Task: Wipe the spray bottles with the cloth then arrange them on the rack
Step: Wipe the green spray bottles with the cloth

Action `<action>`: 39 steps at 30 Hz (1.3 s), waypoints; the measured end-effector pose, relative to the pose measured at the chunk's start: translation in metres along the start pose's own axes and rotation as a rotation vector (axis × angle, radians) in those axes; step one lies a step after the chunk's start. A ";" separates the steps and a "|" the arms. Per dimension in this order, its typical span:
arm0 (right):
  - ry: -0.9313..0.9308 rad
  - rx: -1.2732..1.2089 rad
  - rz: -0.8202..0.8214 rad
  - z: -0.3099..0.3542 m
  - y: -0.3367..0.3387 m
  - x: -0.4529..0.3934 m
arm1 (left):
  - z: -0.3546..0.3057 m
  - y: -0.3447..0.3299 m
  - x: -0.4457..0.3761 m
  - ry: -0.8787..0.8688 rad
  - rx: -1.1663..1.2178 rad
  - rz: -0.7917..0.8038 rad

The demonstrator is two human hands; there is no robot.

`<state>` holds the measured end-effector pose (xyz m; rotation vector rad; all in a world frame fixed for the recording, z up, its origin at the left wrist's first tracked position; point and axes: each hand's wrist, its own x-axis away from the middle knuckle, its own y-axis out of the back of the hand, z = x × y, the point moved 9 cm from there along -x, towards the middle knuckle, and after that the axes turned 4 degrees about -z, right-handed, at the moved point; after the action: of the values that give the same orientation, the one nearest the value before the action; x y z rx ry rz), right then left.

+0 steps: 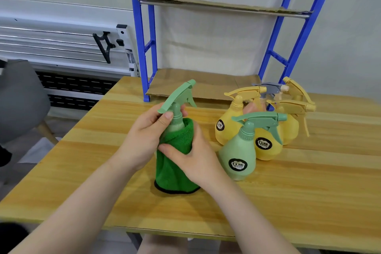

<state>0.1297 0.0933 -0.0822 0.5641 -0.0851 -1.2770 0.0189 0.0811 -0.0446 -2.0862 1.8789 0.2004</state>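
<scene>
green spray bottles: 2 (179, 107) (239, 150) | yellow spray bottles: 3, right of centre (228, 128) | grey-topped bottle: 1, behind them (266, 86) | green cloth: 1 (173, 169) | blue rack: 1 (142, 47) | hands: 2 (142, 140) (198, 156)

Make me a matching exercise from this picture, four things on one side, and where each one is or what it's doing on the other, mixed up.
Things:
1. left hand
2. right hand
3. green cloth
4. blue rack

States:
A. stands at the table's far edge, cardboard on its shelves
B. wrapped round the body of the held green spray bottle
C. grips the bottle's neck under the trigger head
D. presses the cloth against the bottle

Pairs: 1-C, 2-D, 3-B, 4-A
</scene>
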 end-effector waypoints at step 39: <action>0.149 0.151 -0.252 0.034 0.044 0.007 | 0.000 -0.025 0.013 0.013 0.014 0.129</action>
<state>0.1581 0.0829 -0.0351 0.8175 0.0147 -1.4760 0.0449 0.0710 -0.0446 -1.9630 2.0184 0.2041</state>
